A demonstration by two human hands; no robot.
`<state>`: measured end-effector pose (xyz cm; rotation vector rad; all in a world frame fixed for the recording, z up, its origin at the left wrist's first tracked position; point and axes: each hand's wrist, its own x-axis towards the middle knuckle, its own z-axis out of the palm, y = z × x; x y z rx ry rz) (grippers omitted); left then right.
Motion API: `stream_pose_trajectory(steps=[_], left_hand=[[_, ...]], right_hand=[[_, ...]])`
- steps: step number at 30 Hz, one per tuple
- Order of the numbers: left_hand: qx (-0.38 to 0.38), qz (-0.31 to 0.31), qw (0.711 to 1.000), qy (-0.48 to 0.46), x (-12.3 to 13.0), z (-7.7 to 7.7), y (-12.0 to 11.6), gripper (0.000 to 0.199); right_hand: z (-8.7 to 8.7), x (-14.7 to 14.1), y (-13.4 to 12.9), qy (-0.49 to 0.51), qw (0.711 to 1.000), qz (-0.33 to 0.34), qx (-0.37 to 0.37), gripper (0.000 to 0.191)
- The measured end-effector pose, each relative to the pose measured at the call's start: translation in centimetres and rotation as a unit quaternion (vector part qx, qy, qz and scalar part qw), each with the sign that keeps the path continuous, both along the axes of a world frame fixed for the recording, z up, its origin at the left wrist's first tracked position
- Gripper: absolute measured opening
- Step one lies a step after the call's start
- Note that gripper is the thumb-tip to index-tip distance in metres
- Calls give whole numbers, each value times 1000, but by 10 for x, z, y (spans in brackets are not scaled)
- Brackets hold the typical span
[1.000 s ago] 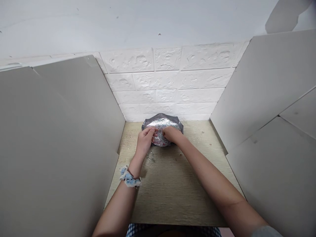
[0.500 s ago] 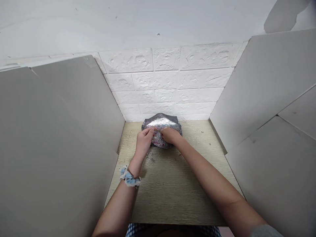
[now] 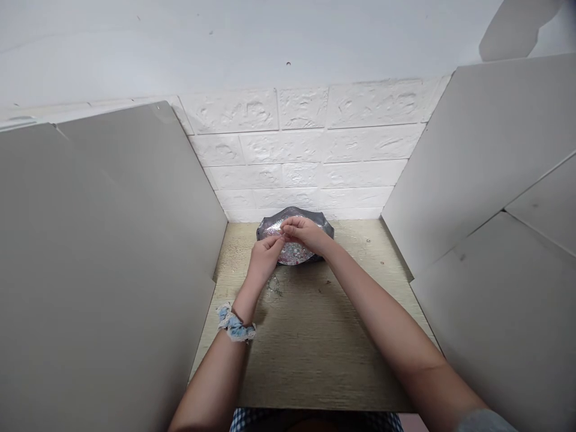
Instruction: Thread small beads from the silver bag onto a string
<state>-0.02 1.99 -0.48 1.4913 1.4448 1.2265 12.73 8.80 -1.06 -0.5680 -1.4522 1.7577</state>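
A silvery-grey pouch [image 3: 320,221] lies open against the back wall. Its middle is filled with small glittery bits [image 3: 294,253] in pink, white and silver, perhaps beads or sequins. Over the pouch, my left hand [image 3: 266,252] pinches thumb against forefinger. My right hand [image 3: 306,234] is also closed in a pinch, its fingertips just above and almost touching those of the left. Whatever is between the fingers is too small to make out. On the table below my left hand lies a thin, glittering strand [image 3: 273,285].
Grey panels stand along both sides, one at the left [image 3: 112,252] and one at the right [image 3: 450,180]. A white brick-patterned wall [image 3: 297,147] closes off the back. Tiny specks dot the wooden table [image 3: 315,348]. A blue scrunchie [image 3: 236,324] circles my left wrist.
My right hand has lifted from the glittery bits in the pouch and moved up and left to my left fingertips. My left hand has hardly moved and stays pinched.
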Motion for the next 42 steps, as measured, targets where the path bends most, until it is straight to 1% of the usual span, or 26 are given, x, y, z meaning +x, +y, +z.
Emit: stream_pose_trajectory(steps=[4,9,15,22,29,36,38,42], left_hand=[[-2,0,1000,3,0,2,-1,30],[3,-2,1000,0,0,4,-1,30],[11,-7,1000,25,-1,4,-1,31],[-26,-8,999,28,-3,2,1,31],[-30,-19,999,10,-4,2,1,34],[-33,-29,999,-24,-4,2,0,36],[-26,-23,999,-39,-4,0,1,36],[-27,-19,996,-86,-5,-3,2,38]], right_hand=[[-2,-1,-1,37,997,23,-56,21],[-1,0,-2,51,995,36,-83,20],[-2,1,-4,70,992,69,-84,18],[-3,4,-2,59,991,100,-63,17],[-1,3,-3,47,992,97,-71,23],[-2,3,-3,40,992,94,-73,24],[-1,2,-3,32,994,84,-66,23],[2,-1,-5,6,998,54,-25,18]])
